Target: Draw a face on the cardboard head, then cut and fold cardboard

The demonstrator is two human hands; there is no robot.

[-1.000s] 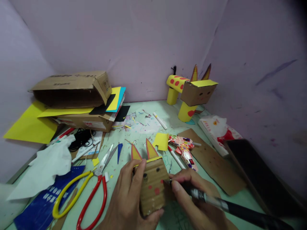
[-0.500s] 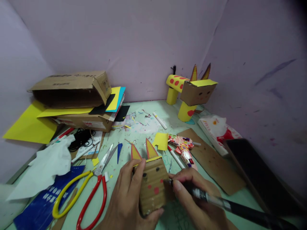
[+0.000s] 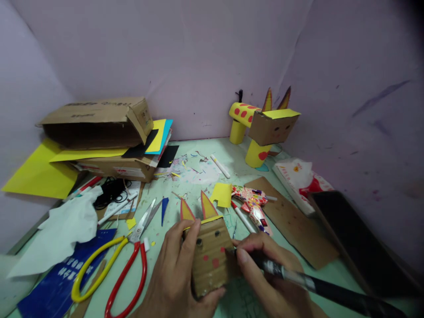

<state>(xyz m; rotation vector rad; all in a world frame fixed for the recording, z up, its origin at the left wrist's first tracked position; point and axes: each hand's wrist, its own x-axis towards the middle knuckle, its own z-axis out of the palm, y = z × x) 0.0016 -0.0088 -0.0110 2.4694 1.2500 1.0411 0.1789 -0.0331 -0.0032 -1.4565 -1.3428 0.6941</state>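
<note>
My left hand [image 3: 177, 269] grips a small cardboard box [image 3: 213, 265] at the front of a pale green table [image 3: 225, 152], digits pressed to its left side and under its lower edge. As I watch through the head camera, my right hand [image 3: 273, 276] pinches a black pen [image 3: 326, 287], the writing end aimed at the box's right edge; whether the tip touches, I cannot tell. The box wears a drawn face: two dark eyes, red spots below them, and two yellow ears [image 3: 210, 206] edged in red standing along its top.

To the left I see scissors [image 3: 135, 237] lying with blades apart, one handle yellow and the other red, the yellow one partly over a blue wrapper [image 3: 66, 274]. A white tissue [image 3: 62, 234] lies partly on that wrapper, near a tangle of black cord [image 3: 112, 192].

Beyond my right hand, a patterned glue gun [image 3: 253, 201] rests between a yellow scrap [image 3: 222, 194] and a flat piece of cardboard [image 3: 294, 229]. At the back right stands a red-spotted yellow figure [image 3: 273, 128], eared and box-headed, facing a carton [image 3: 102, 112] across the table
</note>
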